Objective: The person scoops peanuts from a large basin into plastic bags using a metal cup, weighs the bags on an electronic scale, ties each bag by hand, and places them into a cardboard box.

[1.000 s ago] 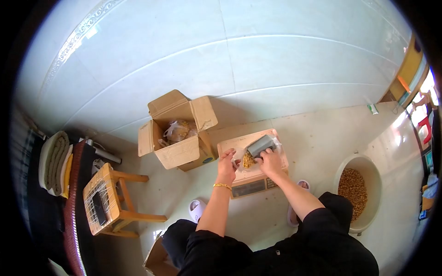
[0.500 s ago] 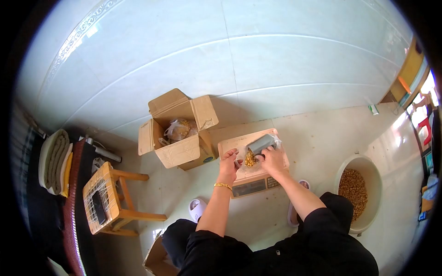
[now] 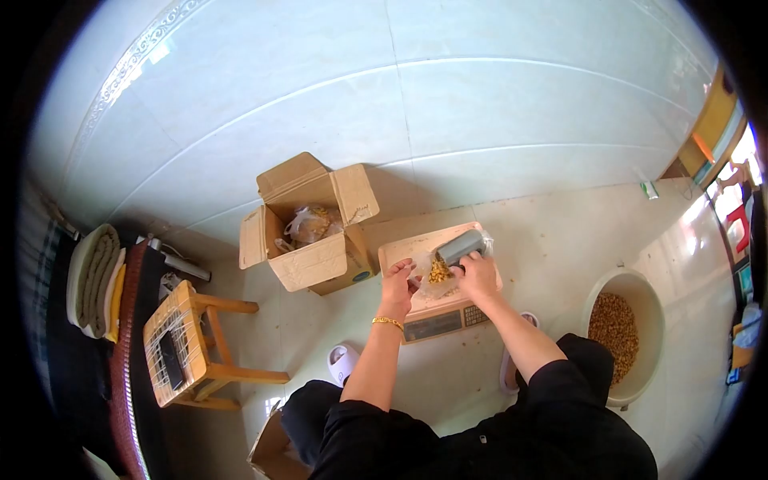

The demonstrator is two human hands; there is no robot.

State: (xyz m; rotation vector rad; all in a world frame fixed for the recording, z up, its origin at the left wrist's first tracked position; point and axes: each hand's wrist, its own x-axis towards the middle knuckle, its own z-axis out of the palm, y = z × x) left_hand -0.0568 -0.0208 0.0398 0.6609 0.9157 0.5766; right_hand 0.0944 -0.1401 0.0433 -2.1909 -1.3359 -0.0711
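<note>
A clear plastic bag (image 3: 428,286) lies over the platform of a weighing scale (image 3: 396,250), with yellow-brown grains (image 3: 438,270) at its mouth. My left hand (image 3: 397,286) pinches the bag's left edge. On the right, my right hand (image 3: 477,277) is closed around the lower side of a grey scoop (image 3: 462,247), which lies tilted with its mouth toward the bag. Its fingertips are partly hidden by the scoop and the bag. The scale's keypad and display face me.
An open cardboard box (image 3: 320,268) with filled bags stands by the wall. A pale tub (image 3: 658,320) of brown grains stands at the right. A wooden stool (image 3: 240,374) with a black phone-like object (image 3: 171,360) is at the left. Slippers (image 3: 342,362) are near my feet.
The grey scoop has shifted slightly up and right, and grains have moved out of its mouth into the bag. My right hand has turned a little; the left has stayed put.
</note>
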